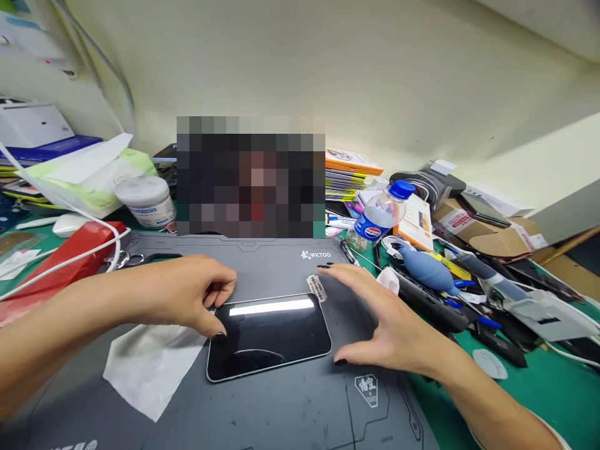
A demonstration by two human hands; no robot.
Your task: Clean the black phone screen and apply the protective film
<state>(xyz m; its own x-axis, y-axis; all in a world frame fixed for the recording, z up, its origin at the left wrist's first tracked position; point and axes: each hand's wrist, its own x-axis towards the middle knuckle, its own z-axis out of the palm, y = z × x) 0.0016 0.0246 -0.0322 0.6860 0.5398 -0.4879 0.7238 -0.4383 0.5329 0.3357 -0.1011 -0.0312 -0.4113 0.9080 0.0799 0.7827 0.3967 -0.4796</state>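
Observation:
A smartphone (272, 340) with a black glossy screen lies sideways on a grey work mat (300, 412), a strip of light reflected along its upper edge. At its upper left corner is my left hand (199, 294), fingers curled by the edge and thumb pressed on the glass. My right hand (379, 325) is open just right of the phone, thumb and fingers spread apart, touching nothing that I can see. A white wipe (152, 369) lies partly under my left wrist. Beyond the phone's upper right corner rests a small printed metal blade (316, 289).
Left are a red packet (70, 262), white cables, a lidded tub (147, 200) and a tissue pack (89, 181). A bottle with a blue cap (382, 212), a blue air blower (429, 269), tools and boxes crowd the right. A pixelated block covers the back middle.

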